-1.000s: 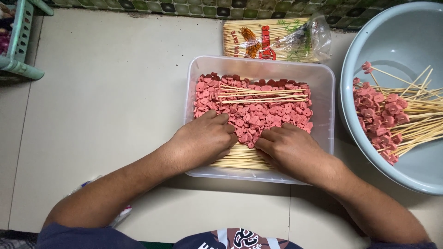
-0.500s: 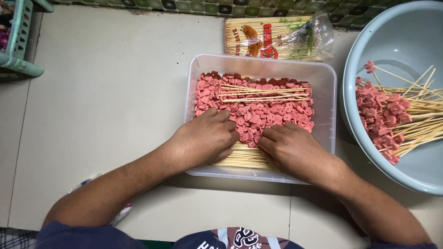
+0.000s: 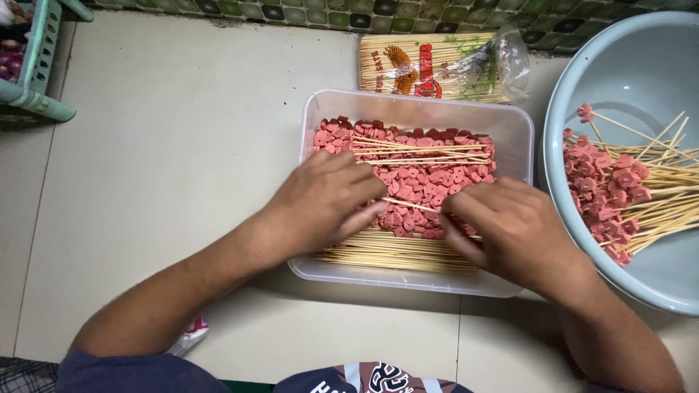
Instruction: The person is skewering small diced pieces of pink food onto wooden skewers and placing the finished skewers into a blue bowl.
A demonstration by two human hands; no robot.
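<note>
we see our left hand [image 3: 324,200] and right hand [image 3: 510,229] over the clear rectangular plastic tub [image 3: 419,105] on the pale tiled floor [image 3: 160,145], a thin bamboo skewer [image 3: 409,204] spanning between their pinched fingers above the small pink-red sausage pieces [image 3: 429,178]. loose skewers [image 3: 397,251] lie along the tub's near side. to the right, the round pale-blue basin [image 3: 633,65] holds loaded skewers [image 3: 619,196], and a printed packet of skewers [image 3: 437,69] lies beyond the tub.

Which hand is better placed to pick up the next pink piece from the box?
Probably the left hand: its fingertips rest on the pink pieces in the clear box. The right hand seems busy pinching a thin skewer.
</note>
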